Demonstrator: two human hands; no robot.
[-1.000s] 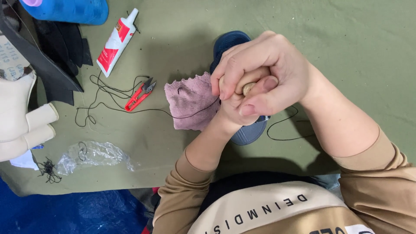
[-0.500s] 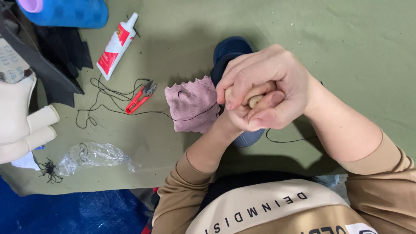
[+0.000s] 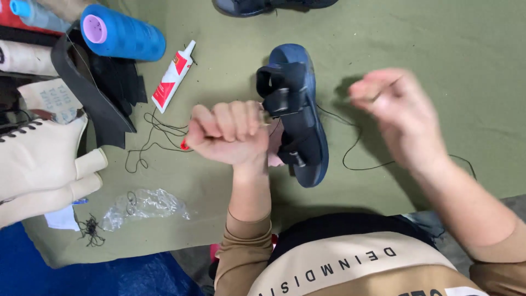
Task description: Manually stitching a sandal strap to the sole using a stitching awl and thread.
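A navy blue strapped sandal (image 3: 298, 118) lies sole-down on the olive green mat (image 3: 438, 49). My left hand (image 3: 230, 131) is clenched in a fist just left of the sandal, at its straps; what is inside the fist is hidden. A bit of pink cloth (image 3: 272, 151) shows behind that hand. My right hand (image 3: 397, 112) is raised and blurred to the right of the sandal, its fingertips pinched on a thin dark strand. Black thread (image 3: 350, 148) loops over the mat from the sandal toward the right.
A red and white glue tube (image 3: 172, 77) and a blue thread spool (image 3: 123, 35) lie at the upper left, with tangled black thread (image 3: 148, 137) below them. A cream shoe (image 3: 44, 164), dark sole pieces (image 3: 104, 93) and crumpled clear plastic (image 3: 142, 205) sit at the left. Another dark sandal (image 3: 257, 5) is at the top edge.
My hands were clasped together over the sandal and pink cloth. They have come apart: the left moved left as a fist, the right swung out to the right, uncovering the sandal.
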